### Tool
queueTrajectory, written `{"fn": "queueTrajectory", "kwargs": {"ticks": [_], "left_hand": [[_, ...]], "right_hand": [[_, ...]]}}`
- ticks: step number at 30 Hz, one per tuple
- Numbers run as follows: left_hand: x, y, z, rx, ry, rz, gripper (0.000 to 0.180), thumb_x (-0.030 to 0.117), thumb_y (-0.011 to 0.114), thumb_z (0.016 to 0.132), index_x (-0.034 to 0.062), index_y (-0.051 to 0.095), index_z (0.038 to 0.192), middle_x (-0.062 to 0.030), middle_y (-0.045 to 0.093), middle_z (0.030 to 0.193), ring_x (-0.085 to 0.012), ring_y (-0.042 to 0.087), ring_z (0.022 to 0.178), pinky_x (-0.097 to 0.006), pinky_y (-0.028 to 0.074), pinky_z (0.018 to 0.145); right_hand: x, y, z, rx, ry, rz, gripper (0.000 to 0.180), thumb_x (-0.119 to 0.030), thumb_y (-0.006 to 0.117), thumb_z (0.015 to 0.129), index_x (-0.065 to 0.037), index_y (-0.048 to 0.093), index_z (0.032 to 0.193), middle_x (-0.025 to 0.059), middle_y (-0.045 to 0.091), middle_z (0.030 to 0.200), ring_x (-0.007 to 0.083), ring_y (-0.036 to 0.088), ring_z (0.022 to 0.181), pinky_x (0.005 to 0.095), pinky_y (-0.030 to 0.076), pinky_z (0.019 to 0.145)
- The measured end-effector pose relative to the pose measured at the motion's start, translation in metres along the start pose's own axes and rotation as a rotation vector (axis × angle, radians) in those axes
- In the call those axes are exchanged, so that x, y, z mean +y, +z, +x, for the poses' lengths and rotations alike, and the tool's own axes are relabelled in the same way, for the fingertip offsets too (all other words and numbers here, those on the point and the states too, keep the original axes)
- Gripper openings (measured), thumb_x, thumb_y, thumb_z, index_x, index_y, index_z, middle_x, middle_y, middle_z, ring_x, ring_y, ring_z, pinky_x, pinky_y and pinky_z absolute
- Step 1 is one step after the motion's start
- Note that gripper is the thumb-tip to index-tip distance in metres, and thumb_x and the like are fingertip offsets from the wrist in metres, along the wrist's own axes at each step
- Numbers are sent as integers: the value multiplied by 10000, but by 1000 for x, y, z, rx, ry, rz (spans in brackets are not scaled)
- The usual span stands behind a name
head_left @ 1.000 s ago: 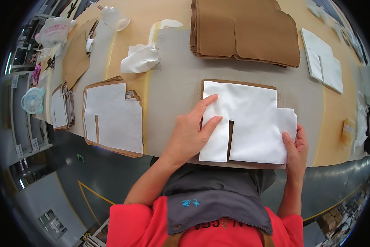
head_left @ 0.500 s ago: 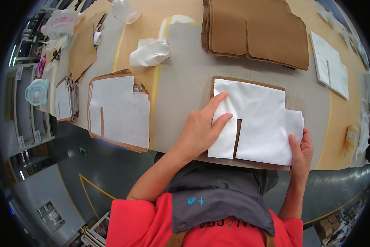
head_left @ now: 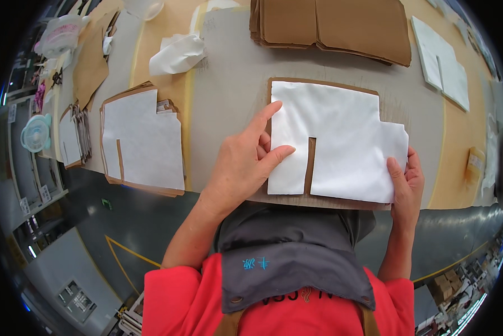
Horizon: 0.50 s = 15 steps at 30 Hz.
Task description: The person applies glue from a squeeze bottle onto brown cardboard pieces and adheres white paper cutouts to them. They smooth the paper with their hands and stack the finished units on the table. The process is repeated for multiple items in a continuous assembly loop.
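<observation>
I count one slotted white sheet (head_left: 349,151) over brown card (head_left: 330,85), right of centre; left hand (head_left: 239,159), fingers spread; right hand (head_left: 408,190), fingers pinching the sheet's edge.

Lane on bench (head_left: 215,109) btwn white-topped stack (head_left: 149,143) & L hand (head_left: 251,148); crumpled white sheet (head_left: 177,54) intrudes at its far L end. Another gap runs btwn notched white sheet (head_left: 346,151) & brown sheet stack (head_left: 355,28) beyond. R hand (head_left: 408,182) blocks sheet's R edge, w/ room towards yellowish container (head_left: 475,161).
</observation>
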<state>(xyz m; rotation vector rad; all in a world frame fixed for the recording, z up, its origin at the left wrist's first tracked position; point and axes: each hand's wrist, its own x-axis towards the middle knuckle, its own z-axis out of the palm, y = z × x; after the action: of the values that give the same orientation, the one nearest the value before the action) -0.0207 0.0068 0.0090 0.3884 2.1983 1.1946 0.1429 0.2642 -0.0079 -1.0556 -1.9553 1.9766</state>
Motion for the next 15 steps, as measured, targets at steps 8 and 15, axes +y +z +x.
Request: {"fn": "queueTrajectory", "kwargs": {"ticks": [8, 15], "left_hand": [[-4, 6, -1, 60, 49, 57, 688, 154, 828, 825, 111, 530, 1444, -1, 539, 736, -66, 509, 613, -232, 469, 605], [-2, 8, -3, 77, 139, 187, 684, 145, 825, 800, 56, 525, 1408, -63, 539, 686, -182, 548, 587, -321, 482, 583]], "right_hand": [[-1, 1, 1, 4, -18, -38, 407, -125, 656, 977, 54, 511, 1313, 104, 667, 1163, 108, 621, 1027, 246, 482, 905], [1, 1, 0, 9, -23, -41, 408, -131, 658, 980, 50, 512, 1314, 102, 664, 1164, 104, 618, 1031, 245, 482, 902]]}}
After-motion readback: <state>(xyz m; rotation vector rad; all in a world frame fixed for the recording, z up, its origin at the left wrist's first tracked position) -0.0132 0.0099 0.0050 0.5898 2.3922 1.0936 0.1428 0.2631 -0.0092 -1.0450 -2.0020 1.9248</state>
